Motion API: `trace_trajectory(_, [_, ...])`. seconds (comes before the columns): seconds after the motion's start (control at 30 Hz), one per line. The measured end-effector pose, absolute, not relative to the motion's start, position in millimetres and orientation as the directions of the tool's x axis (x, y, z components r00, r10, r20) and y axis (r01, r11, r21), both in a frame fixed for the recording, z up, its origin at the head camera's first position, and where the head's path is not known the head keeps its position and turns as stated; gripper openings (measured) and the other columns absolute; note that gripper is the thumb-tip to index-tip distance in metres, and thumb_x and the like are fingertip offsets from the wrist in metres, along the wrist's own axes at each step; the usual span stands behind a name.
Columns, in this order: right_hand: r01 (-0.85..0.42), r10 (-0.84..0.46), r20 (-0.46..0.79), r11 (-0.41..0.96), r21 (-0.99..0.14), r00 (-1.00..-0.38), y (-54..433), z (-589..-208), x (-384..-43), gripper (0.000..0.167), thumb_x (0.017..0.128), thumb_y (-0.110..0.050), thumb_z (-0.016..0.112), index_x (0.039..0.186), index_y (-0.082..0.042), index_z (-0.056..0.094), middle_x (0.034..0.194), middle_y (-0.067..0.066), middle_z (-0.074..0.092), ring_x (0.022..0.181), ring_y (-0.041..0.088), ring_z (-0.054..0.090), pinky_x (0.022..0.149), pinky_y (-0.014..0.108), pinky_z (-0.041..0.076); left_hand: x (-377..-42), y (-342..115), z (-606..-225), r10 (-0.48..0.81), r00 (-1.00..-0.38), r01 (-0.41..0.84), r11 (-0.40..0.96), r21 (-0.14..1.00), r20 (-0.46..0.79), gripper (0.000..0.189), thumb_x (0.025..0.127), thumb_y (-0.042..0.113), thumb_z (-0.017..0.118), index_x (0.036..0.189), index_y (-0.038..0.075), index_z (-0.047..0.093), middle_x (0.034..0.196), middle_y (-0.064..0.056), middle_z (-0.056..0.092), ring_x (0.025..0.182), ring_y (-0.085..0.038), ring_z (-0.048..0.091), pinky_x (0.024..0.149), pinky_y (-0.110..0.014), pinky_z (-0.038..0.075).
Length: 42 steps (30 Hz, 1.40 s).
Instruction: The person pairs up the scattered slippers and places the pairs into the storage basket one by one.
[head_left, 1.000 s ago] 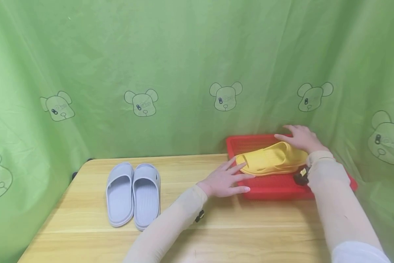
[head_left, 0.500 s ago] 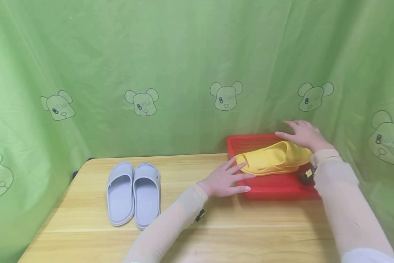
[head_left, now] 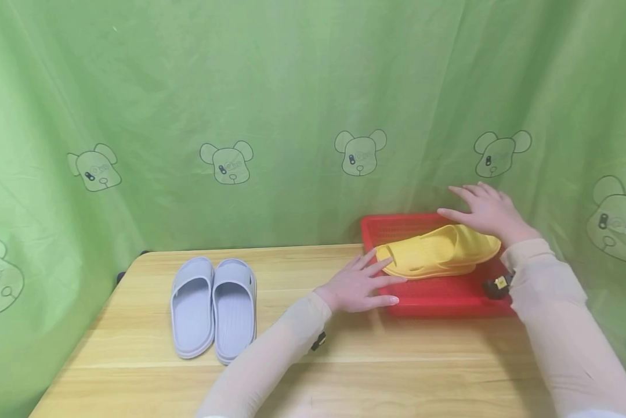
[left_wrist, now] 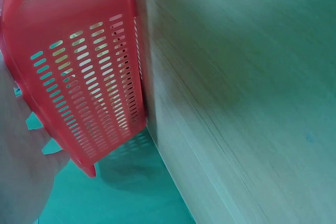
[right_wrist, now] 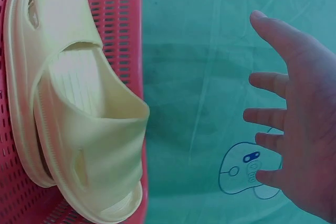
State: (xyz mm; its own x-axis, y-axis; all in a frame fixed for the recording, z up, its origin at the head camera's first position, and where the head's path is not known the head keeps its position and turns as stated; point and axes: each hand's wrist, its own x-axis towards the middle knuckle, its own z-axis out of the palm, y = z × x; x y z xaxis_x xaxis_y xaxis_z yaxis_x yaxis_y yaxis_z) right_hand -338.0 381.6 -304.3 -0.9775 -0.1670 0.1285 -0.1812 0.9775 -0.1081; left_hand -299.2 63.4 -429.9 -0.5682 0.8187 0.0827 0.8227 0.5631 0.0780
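Observation:
Two yellow slippers (head_left: 430, 252) lie in a red perforated basket (head_left: 443, 306) at the back right, one partly on top of the other. Over the basket's left rim, my left hand (head_left: 358, 285) has its fingers spread, their tips close to a slipper's toe end. In the left wrist view those fingers (left_wrist: 47, 153) reach along the rim of the basket. My right hand (head_left: 492, 215) is raised above the basket's back right side, fingers extended and holding nothing. The right wrist view shows a gap between this hand (right_wrist: 304, 114) and the upper slipper (right_wrist: 105, 145).
A pair of grey slippers (head_left: 213, 307) stands side by side on the wooden table (head_left: 386, 371), toes toward the back. Green curtain (head_left: 292, 104) printed with bear heads hangs behind the table and along both sides, close behind the basket.
My right hand has moved up and to the right, off the yellow slippers, so more of the upper one shows. The left hand stays in place.

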Motion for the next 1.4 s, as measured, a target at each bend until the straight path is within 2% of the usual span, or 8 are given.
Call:
trace_trajectory(0.13, [-0.194,-0.178,0.158,0.976,-0.095,-0.971,379,-303,-332,0.086,0.092,-0.067,0.045,0.155,-0.012,0.024,0.154,0.030,0.026,0.141,0.055,0.014,0.107,0.077,0.008,-298,63,-428,0.816,-0.573,0.819,0.567,0.089,0.072,0.055,0.095,0.071,0.025,0.147,0.056,0.022,0.166,0.010,0.006,0.153,-0.023,-0.011,0.125,-0.050,0.007])
trace_trajectory(0.33, [-0.201,-0.181,0.191,0.976,-0.088,-0.965,376,-303,-320,0.085,0.092,-0.067,0.046,0.155,-0.014,0.024,0.155,0.029,0.026,0.142,0.054,0.015,0.109,0.076,0.007,-298,62,-426,0.818,-0.571,0.821,0.567,0.069,0.070,0.055,0.095,0.070,0.025,0.148,0.054,0.023,0.166,0.009,0.007,0.153,-0.024,-0.011,0.124,-0.052,0.009])
trace_trajectory(0.83, [-0.195,-0.171,0.174,0.972,-0.130,-0.970,376,-309,-285,0.083,0.094,-0.063,0.046,0.157,-0.018,0.016,0.158,0.029,0.018,0.146,0.053,0.003,0.109,0.077,-0.001,-297,62,-427,0.811,-0.581,0.814,0.576,0.078,0.068,0.055,0.095,0.072,0.023,0.147,0.056,0.021,0.165,0.012,0.002,0.153,-0.022,-0.013,0.124,-0.053,0.006])
trace_trajectory(1.0, [-0.195,-0.167,0.184,0.969,-0.149,-0.969,376,-317,-276,0.083,0.094,-0.062,0.047,0.157,-0.019,0.016,0.158,0.029,0.018,0.146,0.053,0.003,0.108,0.077,0.000,-295,62,-426,0.805,-0.589,0.808,0.585,0.065,0.072,0.057,0.094,0.072,0.024,0.148,0.056,0.018,0.166,0.011,0.002,0.154,-0.024,-0.009,0.125,-0.052,0.003])
trace_trajectory(1.2, [-0.200,-0.164,0.211,0.966,-0.163,-0.964,378,-329,-267,0.081,0.093,-0.060,0.049,0.157,-0.018,0.019,0.156,0.029,0.023,0.145,0.054,0.007,0.107,0.078,0.005,-293,60,-426,0.799,-0.593,0.805,0.593,0.040,0.094,0.060,0.094,0.073,0.023,0.150,0.053,0.017,0.166,0.004,0.010,0.154,-0.029,0.001,0.125,-0.052,0.004])
trace_trajectory(1.4, [-0.209,-0.164,0.243,0.962,-0.174,-0.956,377,-342,-260,0.082,0.092,-0.059,0.054,0.156,-0.018,0.024,0.154,0.028,0.029,0.145,0.052,0.012,0.105,0.078,0.011,-291,53,-429,0.785,-0.610,0.791,0.610,0.036,0.104,0.061,0.093,0.074,0.023,0.150,0.055,0.011,0.166,0.007,0.007,0.154,-0.028,0.002,0.124,-0.052,0.004])
